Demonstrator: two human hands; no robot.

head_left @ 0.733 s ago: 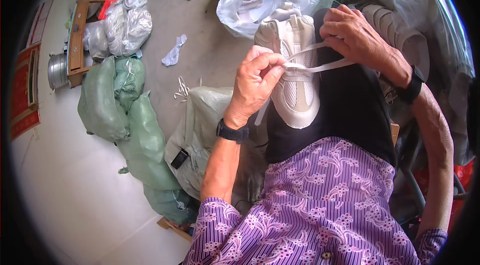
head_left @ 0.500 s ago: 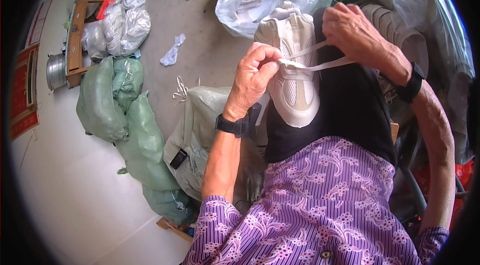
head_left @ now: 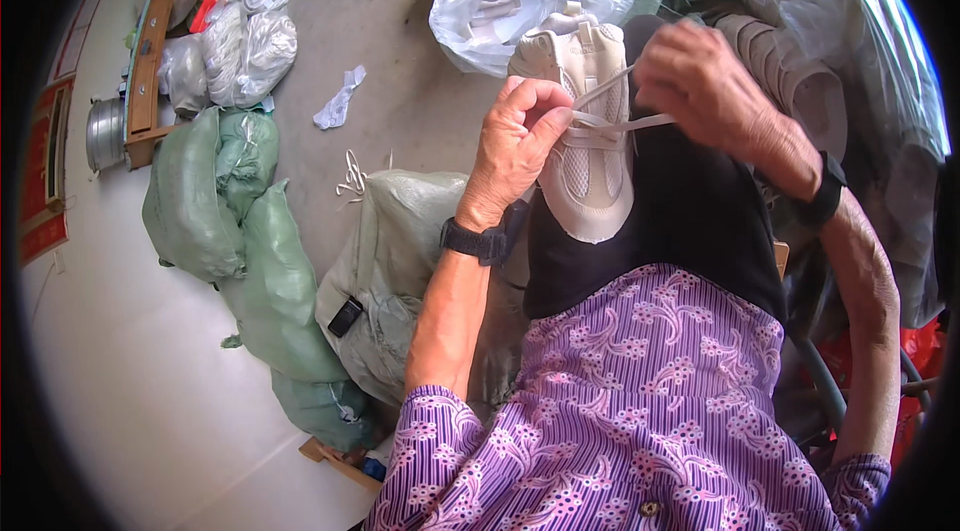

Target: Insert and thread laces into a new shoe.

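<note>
A cream sneaker [head_left: 590,193] with mesh panels rests on my black-clad lap, its toe pointing toward me. At the shoe's left edge, my left hand [head_left: 520,136] pinches a white shoelace [head_left: 598,139] between thumb and forefinger. My right hand [head_left: 705,91], slightly blurred, is closed beside the shoe's upper right. Two strands of lace run from the left fingertips across the shoe to this hand; its fingertips are partly hidden. Black bands circle both my wrists.
An open clear plastic bag [head_left: 535,1] with pale pieces lies beyond the shoe. Several stacked cream shoes [head_left: 800,91] stand at right under plastic. Green sacks [head_left: 275,281] and a whitish sack [head_left: 385,271] sit at left. Loose laces [head_left: 352,177] lie on the floor.
My right hand has moved slightly left, closer to the shoe, and the lace span between my hands is shorter. My left hand keeps its pinch on the lace.
</note>
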